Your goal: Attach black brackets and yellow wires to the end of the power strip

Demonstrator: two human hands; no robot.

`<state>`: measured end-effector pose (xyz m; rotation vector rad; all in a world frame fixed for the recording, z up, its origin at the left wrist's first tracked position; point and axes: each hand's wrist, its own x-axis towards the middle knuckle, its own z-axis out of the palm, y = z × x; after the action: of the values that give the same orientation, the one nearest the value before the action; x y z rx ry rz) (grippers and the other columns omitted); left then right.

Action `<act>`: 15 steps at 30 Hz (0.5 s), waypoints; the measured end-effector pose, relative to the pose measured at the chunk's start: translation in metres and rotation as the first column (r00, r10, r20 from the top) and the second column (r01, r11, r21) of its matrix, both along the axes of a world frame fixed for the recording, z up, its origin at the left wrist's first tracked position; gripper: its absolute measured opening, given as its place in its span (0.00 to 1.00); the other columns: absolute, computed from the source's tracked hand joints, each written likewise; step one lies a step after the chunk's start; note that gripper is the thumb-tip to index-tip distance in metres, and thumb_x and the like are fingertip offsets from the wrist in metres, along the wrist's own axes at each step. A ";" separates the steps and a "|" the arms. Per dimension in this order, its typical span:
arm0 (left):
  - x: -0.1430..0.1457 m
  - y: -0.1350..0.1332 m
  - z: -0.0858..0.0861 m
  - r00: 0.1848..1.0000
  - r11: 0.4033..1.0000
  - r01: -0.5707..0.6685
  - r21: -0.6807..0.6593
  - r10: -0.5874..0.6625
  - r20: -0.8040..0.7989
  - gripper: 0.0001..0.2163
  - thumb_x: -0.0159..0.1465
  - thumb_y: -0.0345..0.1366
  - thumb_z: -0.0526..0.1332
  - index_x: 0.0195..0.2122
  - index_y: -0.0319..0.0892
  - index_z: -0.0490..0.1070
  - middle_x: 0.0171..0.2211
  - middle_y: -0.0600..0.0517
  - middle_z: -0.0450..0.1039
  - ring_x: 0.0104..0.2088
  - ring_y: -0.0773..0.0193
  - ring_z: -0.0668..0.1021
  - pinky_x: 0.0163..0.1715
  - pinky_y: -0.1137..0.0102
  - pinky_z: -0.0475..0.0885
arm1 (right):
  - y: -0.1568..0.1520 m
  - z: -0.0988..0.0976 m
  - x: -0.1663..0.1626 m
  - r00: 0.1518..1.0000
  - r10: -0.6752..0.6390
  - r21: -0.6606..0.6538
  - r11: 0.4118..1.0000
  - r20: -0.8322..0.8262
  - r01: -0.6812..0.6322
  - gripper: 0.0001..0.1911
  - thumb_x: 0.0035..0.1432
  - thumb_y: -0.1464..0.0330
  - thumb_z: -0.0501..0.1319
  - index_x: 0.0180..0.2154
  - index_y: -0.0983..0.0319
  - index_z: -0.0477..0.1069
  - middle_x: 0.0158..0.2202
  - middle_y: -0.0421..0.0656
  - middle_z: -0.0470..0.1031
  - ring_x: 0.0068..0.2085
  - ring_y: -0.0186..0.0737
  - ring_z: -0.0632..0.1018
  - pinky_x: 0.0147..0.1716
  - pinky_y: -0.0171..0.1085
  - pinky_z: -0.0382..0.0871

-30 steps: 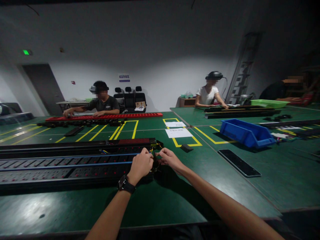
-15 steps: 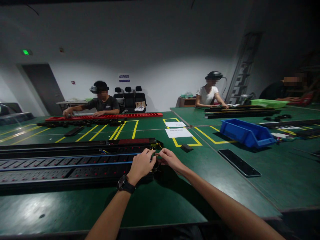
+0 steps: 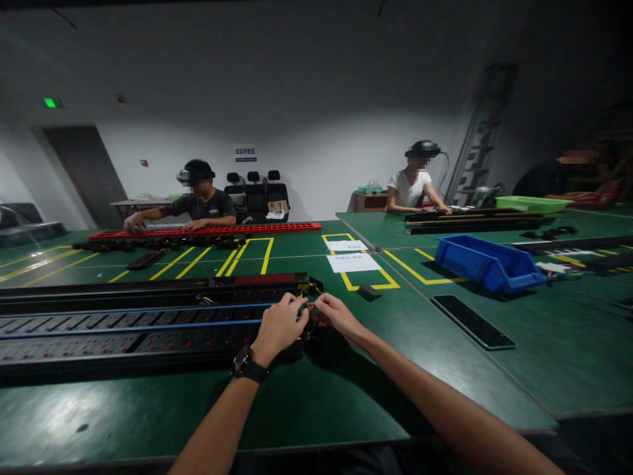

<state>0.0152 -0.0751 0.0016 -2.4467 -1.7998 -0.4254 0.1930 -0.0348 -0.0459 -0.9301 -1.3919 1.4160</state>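
Observation:
A long black power strip (image 3: 188, 341), lined with sockets and small red dots, lies across the left of the table, its right end in front of me. My left hand (image 3: 283, 323), with a black watch on the wrist, is closed over that end, thumb and fingers bent around it. Just to the right, my right hand (image 3: 337, 313) pinches a thin wire (image 3: 311, 305) coming from the end. Fingers partly hide the wire's tip and the inside of the end. More strips with blue edges (image 3: 148, 328) lie alongside, and a yellow wire (image 3: 316, 288) pokes out behind.
A black phone (image 3: 473, 322) and a blue bin (image 3: 487, 264) are to the right. Paper sheets (image 3: 352, 263) and a small black block (image 3: 369, 293) lie beyond my hands. Co-workers sit across the green table (image 3: 395, 356), one at a red slotted rail (image 3: 277, 228). A green tray (image 3: 531, 204) stands farther back.

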 end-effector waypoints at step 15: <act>0.002 0.000 0.001 1.000 1.000 -0.016 -0.014 0.016 -0.011 0.19 0.74 0.45 0.50 0.61 0.53 0.70 0.53 0.47 0.71 0.44 0.58 0.80 0.40 0.67 0.73 | 0.000 -0.001 0.000 1.000 -0.004 -0.012 1.000 0.006 0.004 0.25 0.50 0.45 0.67 0.34 0.58 0.66 0.39 0.40 0.77 0.37 0.41 0.78 0.33 0.36 0.69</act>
<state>0.0169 -0.0755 0.0027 -2.4376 -1.8225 -0.3985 0.1926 -0.0349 -0.0465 -0.9450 -1.3869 1.4215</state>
